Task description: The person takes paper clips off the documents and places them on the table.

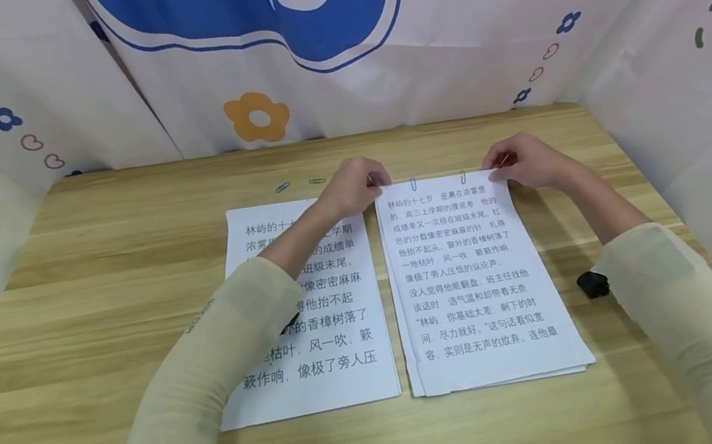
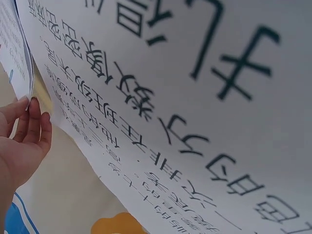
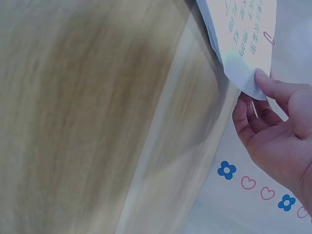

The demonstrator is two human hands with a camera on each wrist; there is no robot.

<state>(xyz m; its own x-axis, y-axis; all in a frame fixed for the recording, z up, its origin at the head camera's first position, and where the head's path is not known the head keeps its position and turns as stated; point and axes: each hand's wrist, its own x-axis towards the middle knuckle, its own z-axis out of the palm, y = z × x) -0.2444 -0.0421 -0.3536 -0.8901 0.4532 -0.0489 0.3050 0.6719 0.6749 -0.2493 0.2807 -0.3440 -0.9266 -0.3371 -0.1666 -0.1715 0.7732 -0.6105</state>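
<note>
A stack of printed sheets [image 1: 468, 282] lies right of the middle, with a blue paper clip [image 1: 413, 184] and a red paper clip [image 1: 463, 177] along its top edge. My left hand [image 1: 355, 184] pinches the top left corner of that stack between thumb and fingers. At the top right corner my right hand [image 1: 527, 160] pinches it the same way; the right wrist view shows the thumb on the printed face and fingers behind. A second stack of printed sheets [image 1: 336, 334], in larger type, lies to the left, partly hidden under my left forearm.
Behind the left stack, a blue paper clip [image 1: 282, 186] and a green paper clip [image 1: 317, 180] lie on the wooden table [image 1: 107, 294]. A small black object [image 1: 592, 284] sits beside my right sleeve. A printed curtain [image 1: 444, 73] hangs along the table's back edge.
</note>
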